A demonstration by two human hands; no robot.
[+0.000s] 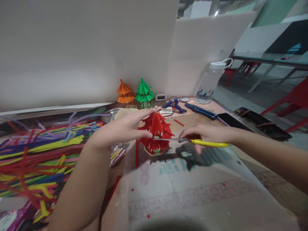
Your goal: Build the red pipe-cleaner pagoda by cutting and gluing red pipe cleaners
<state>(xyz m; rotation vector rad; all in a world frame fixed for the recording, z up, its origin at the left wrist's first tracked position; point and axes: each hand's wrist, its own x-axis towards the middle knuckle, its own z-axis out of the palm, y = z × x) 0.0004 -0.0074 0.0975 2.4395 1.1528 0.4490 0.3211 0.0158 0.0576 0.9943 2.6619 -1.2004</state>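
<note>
A small tiered red pagoda point(157, 125) made of fuzzy pipe-cleaner pieces stands upright on a pale base, with a light stick tip at its top. My left hand point(127, 125) reaches around it from the left, thumb on its near side; the other fingertips are hidden behind it. In my right hand point(201, 133), the fingers are closed around a yellow-handled tool point(210, 143). Its long thin metal end points left and crosses in front of the pagoda's middle tiers. Seen edge-on, the tool's exact kind is unclear.
Orange point(125, 93) and green point(143, 93) pagodas stand behind. A blue glue gun point(175, 104), dark blue cutter point(201, 110) and water bottle point(209, 83) sit back right. Loose pipe cleaners point(36, 157) cover the left. Under the red pagoda lies a translucent sheet point(183, 195) with red scraps.
</note>
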